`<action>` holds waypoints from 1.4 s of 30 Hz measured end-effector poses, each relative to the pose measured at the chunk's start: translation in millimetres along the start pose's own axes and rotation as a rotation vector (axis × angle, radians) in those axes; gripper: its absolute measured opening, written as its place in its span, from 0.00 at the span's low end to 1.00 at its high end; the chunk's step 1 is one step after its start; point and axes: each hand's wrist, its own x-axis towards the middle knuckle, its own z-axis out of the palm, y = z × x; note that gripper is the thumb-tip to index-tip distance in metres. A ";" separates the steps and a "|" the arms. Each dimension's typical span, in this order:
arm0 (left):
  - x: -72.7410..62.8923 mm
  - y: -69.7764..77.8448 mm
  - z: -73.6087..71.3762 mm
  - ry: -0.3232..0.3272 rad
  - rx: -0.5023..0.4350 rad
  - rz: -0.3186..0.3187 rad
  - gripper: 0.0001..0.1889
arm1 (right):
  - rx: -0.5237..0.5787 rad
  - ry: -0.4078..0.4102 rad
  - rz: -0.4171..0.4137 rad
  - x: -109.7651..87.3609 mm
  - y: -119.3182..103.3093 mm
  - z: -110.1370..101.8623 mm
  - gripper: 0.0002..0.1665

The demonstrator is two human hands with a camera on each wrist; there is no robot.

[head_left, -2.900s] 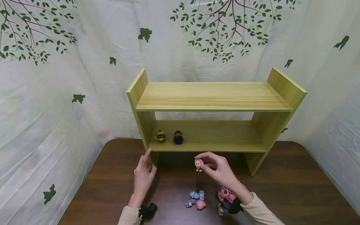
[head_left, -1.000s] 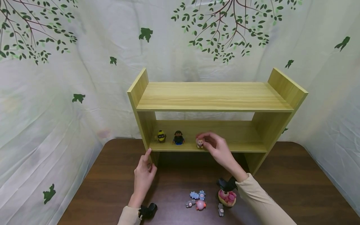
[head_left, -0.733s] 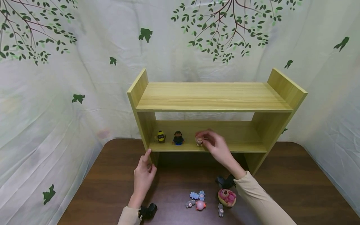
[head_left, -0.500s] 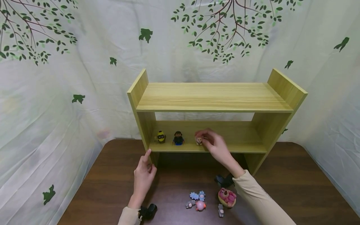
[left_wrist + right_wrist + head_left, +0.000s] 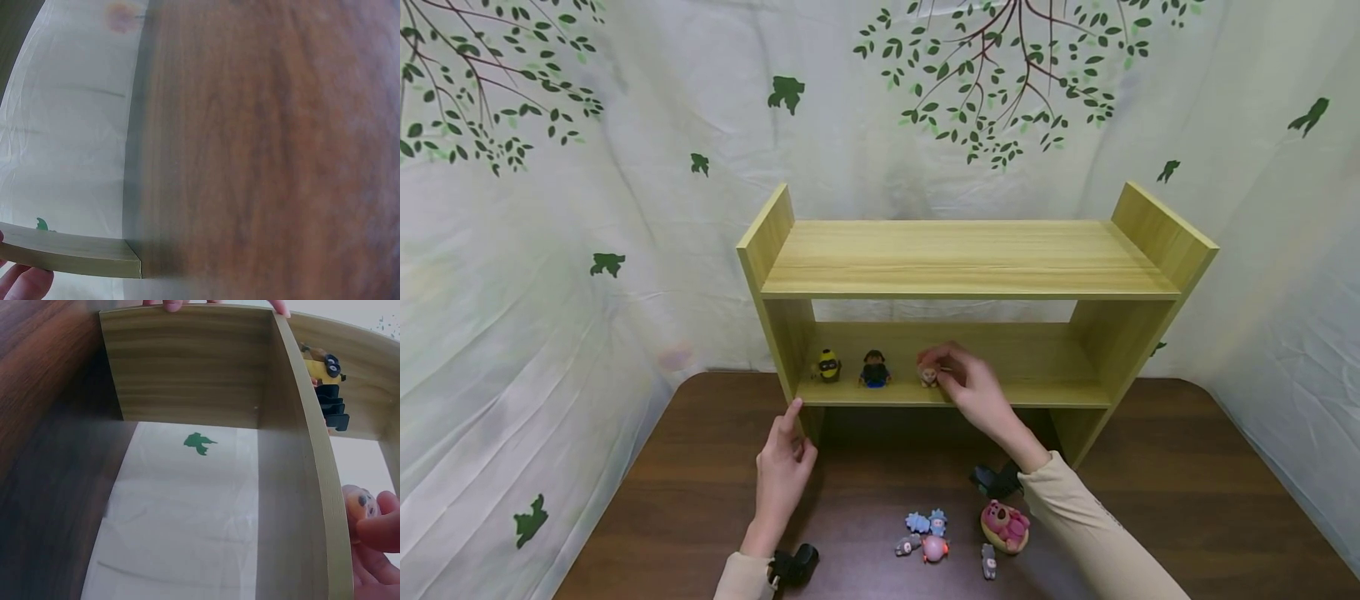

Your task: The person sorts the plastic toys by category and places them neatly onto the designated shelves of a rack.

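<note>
My right hand (image 5: 973, 387) pinches a small peach-coloured figurine (image 5: 928, 375) between thumb and fingers at the middle board of a light wooden shelf (image 5: 973, 258). The right wrist view has the figurine (image 5: 360, 505) partly covered by the fingers; whether its feet touch the board I cannot tell. On the same board, to its left, stand a yellow figurine with black goggles (image 5: 829, 367) and a dark-clothed figurine with a blue base (image 5: 875, 371). My left hand (image 5: 784, 467) holds the front edge of the shelf's left side panel (image 5: 75, 253), fingers on both sides.
On the brown table (image 5: 700, 500) lie two blue figurines (image 5: 927, 522), a round pink toy (image 5: 935, 548), a grey figurine (image 5: 907, 545), another grey figurine (image 5: 989, 562) and a pink bear toy (image 5: 1006, 527). A white leaf-print curtain (image 5: 625, 208) hangs behind the shelf.
My right hand has lifted the peach-coloured figurine from in front of the shelf onto its middle board, then shifted slightly left and farther in. My left hand stays put.
</note>
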 end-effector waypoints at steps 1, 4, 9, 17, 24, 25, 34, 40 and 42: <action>0.0 -0.1 0.1 0.003 0.001 0.003 0.48 | -0.004 0.000 0.003 0.0 -0.2 0.0 0.14; 0.3 -0.3 0.5 0.010 0.004 0.011 0.48 | -0.006 0.002 0.008 -0.1 -0.9 0.0 0.14; 0.0 -0.3 0.7 0.008 0.007 0.005 0.48 | -0.014 0.008 0.003 -1.0 -1.3 0.1 0.14; -0.1 0.6 0.6 0.011 0.005 0.000 0.49 | -0.023 0.006 -0.003 -2.4 -2.7 -2.2 0.15; -0.1 -0.3 0.8 0.004 0.003 -0.004 0.48 | -0.018 0.018 -0.008 -6.2 -26.6 -4.6 0.14; 0.1 -0.4 0.8 0.002 0.002 -0.005 0.48 | -0.022 0.017 -0.013 -7.2 -29.6 -5.5 0.14; -0.6 -2.5 1.2 0.002 0.004 -0.002 0.47 | -0.032 0.076 -0.047 -14.7 -4.6 -15.3 0.15; -0.8 -2.8 1.3 0.002 -0.002 -0.006 0.46 | -0.013 0.121 -0.061 -21.4 -5.2 -19.2 0.14; -0.9 -2.6 1.4 -0.001 -0.003 -0.011 0.46 | -0.019 0.128 -0.063 -23.7 -11.5 -19.8 0.14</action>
